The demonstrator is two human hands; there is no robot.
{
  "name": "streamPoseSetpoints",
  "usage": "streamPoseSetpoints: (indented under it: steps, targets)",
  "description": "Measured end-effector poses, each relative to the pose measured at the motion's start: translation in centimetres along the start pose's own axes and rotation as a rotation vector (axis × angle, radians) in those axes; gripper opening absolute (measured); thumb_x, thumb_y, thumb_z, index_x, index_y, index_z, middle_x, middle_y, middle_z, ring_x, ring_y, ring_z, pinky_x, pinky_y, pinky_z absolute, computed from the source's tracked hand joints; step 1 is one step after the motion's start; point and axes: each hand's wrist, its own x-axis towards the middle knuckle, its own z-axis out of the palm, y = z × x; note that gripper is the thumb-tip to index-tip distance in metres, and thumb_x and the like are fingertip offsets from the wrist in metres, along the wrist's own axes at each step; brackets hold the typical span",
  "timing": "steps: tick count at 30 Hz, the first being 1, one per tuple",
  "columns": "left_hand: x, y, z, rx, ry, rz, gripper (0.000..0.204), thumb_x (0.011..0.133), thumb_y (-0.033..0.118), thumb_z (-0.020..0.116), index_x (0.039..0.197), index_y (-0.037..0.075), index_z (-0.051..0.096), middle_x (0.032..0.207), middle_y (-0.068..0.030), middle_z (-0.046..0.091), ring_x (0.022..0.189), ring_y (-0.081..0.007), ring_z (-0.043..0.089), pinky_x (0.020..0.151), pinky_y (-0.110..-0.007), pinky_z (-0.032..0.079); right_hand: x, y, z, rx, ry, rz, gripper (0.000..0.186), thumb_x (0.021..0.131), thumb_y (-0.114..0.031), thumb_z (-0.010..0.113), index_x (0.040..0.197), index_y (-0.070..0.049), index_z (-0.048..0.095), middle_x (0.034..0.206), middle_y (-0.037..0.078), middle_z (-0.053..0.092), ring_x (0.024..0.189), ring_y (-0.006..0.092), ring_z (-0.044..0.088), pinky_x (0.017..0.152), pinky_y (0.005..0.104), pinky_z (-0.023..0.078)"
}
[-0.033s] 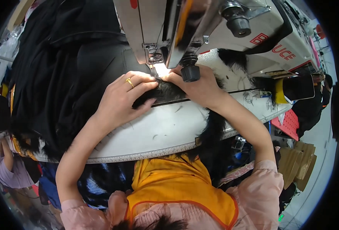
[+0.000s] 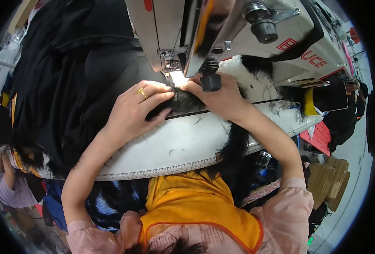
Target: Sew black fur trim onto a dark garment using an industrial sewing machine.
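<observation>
A white sewing machine (image 2: 151, 29) stands over the work, its lamp lighting the spot beneath the presser foot (image 2: 170, 65). Black fur trim (image 2: 189, 103) lies just in front of the foot, against a large black garment (image 2: 73, 80) heaped to the left. My left hand (image 2: 132, 108), with a gold ring, pinches the fur's edge between bent fingers, its thumb lower down. My right hand (image 2: 225, 97) grips the same trim from the other side, fingertips close to the foot. The machine's black knob (image 2: 210, 80) partly covers this hand. From under my right wrist the fur hangs over the table edge.
The white table (image 2: 175, 146) has a measuring tape (image 2: 153, 172) along its front edge and loose fur tufts on top. A yellow-and-black holder (image 2: 310, 101) stands at right, beyond a red perforated panel (image 2: 319, 137) and cardboard (image 2: 329, 182). Another person's arm (image 2: 7, 171) shows far left.
Both hands stay on the fur trim in front of the presser foot; my left fingers have shifted very slightly.
</observation>
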Motion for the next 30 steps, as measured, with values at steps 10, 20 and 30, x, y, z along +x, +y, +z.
streamPoseSetpoints:
  steps: [10,20,30]
  targets:
    - [-0.6,0.1,0.4,0.124,0.033,0.038,0.034,0.069,0.008,0.072,0.103,0.007,0.066,0.103,-0.0042,0.062,0.095,-0.0219,0.060,0.082,-0.032,0.050,1.0,-0.5,-0.8,-0.098,-0.182,0.030,0.032,0.071,-0.006,0.060,0.102,-0.014,0.062,0.080,0.007,0.062,0.075,0.0235,0.062,0.063,0.0331,0.048]
    - [-0.7,-1.3,0.2,0.222,0.102,0.171,0.023,0.076,0.018,0.070,0.096,0.007,0.068,0.096,-0.0030,0.066,0.084,-0.0170,0.064,0.070,-0.027,0.054,0.7,0.9,0.0,0.121,-0.015,-0.143,0.025,0.072,-0.016,0.065,0.096,-0.018,0.067,0.085,0.001,0.063,0.073,0.0190,0.059,0.062,0.0304,0.048]
    - [0.6,-3.0,0.0,0.303,0.092,0.121,0.023,0.076,0.017,0.069,0.097,0.008,0.067,0.095,-0.0041,0.065,0.083,-0.0198,0.064,0.067,-0.029,0.054,0.7,3.0,0.9,0.010,-0.033,-0.111,0.014,0.078,-0.015,0.072,0.085,-0.003,0.067,0.071,0.005,0.061,0.064,0.0147,0.057,0.059,0.0301,0.045]
